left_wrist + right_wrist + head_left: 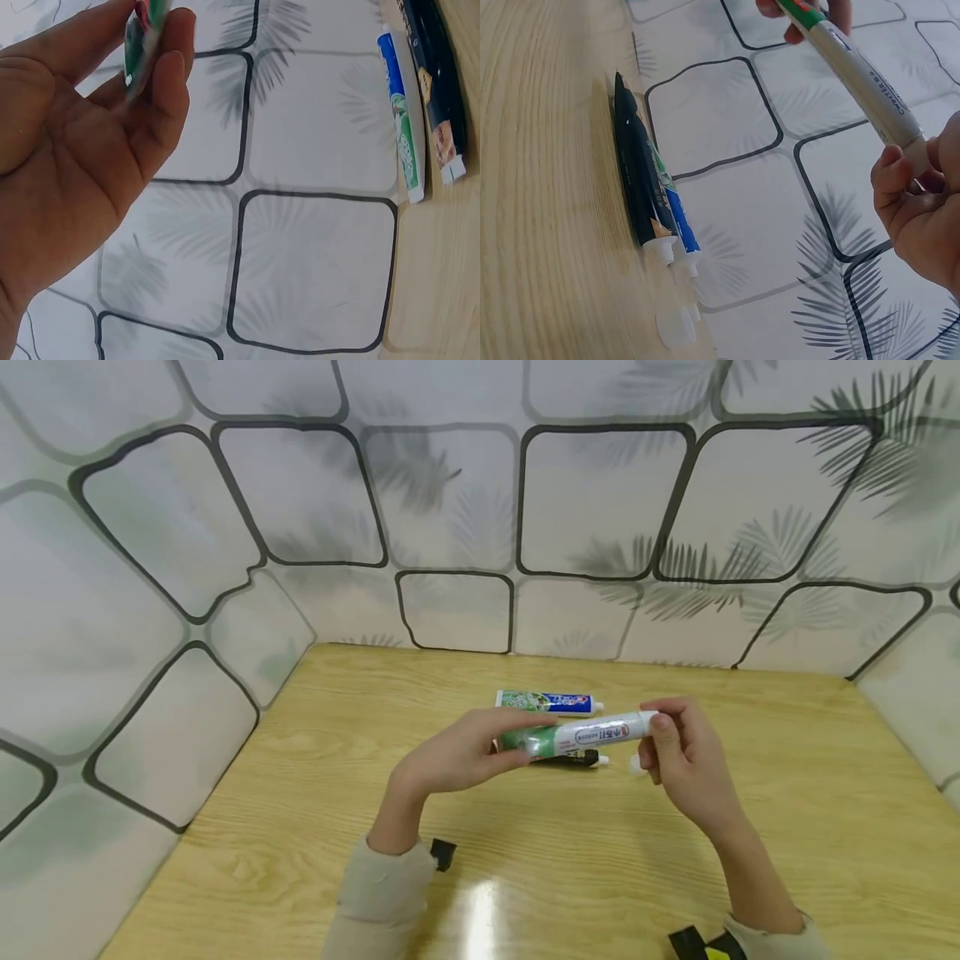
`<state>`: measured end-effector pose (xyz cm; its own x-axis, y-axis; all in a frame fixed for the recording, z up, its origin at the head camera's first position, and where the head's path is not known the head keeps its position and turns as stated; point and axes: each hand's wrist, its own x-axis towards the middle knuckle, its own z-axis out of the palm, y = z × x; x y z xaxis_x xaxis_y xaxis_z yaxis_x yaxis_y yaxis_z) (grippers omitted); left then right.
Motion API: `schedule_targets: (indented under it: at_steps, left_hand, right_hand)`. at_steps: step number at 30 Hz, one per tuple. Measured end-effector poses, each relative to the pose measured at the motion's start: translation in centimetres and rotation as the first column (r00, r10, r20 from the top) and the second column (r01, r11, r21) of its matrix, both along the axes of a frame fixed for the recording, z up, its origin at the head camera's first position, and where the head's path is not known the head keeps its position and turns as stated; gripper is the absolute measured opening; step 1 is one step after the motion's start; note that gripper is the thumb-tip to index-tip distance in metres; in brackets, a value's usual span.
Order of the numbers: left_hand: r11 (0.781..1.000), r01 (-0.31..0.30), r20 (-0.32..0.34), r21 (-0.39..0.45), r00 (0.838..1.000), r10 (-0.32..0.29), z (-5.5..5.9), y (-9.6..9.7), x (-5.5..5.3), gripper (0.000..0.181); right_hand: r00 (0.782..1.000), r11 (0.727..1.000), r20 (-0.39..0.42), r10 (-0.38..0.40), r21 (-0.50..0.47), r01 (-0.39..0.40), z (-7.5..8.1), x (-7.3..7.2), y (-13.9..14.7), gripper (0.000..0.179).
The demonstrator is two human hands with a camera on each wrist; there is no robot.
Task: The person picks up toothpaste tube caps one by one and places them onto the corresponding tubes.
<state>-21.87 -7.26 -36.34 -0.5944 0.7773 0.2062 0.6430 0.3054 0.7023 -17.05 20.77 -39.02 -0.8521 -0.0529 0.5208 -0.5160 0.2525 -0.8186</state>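
A white and green toothpaste tube (600, 735) is held up over the table, lying nearly level between both hands. My left hand (457, 752) pinches its flat green end between thumb and fingers, seen close in the left wrist view. At the other end, the thumb and fingers of my right hand (686, 768) grip the white cap (913, 154). Behind the held tube lies a blue and green toothpaste tube (547, 702); a black toothpaste tube (577, 759) is partly hidden beneath it in the head view. Both lying tubes show bare white nozzles.
Loose white caps (676, 327) lie on the wooden table (300, 827) near the nozzles, partly behind my right fingers in the head view. A patterned wall (450, 502) rises along the table's back and sides. Black straps (444, 853) show by the sleeves.
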Motion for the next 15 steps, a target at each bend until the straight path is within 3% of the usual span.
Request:
schedule_targets:
  at_steps: [4, 7, 12, 15]
  left_hand:
    - [0.994, -0.063, 0.072, 0.084, 0.996, 0.057, 0.08, -0.65, -0.08, 0.053]
    - [0.977, -0.1, 0.127, 0.186, 0.989, 0.076, 0.23, -0.64, -0.12, 0.052]
    - [0.939, -0.181, 0.195, 0.293, 0.973, 0.127, 0.41, -0.49, -0.07, 0.049]
    - [0.913, -0.222, 0.247, 0.344, 0.959, 0.14, 0.58, -0.44, -0.02, 0.046]
  right_hand:
    - [0.999, 0.984, 0.019, 0.025, -0.175, -0.021, 0.08, -0.14, 0.63, 0.019]
    - [0.999, 0.968, 0.025, 0.046, -0.248, -0.039, 0.15, -0.22, 0.71, 0.019]
    - [0.999, 0.964, 0.011, 0.048, -0.261, -0.044, 0.28, -0.28, 0.63, 0.019]
    - [0.998, 0.975, -0.043, 0.052, -0.215, -0.06, 0.19, -0.46, 0.8, 0.018]
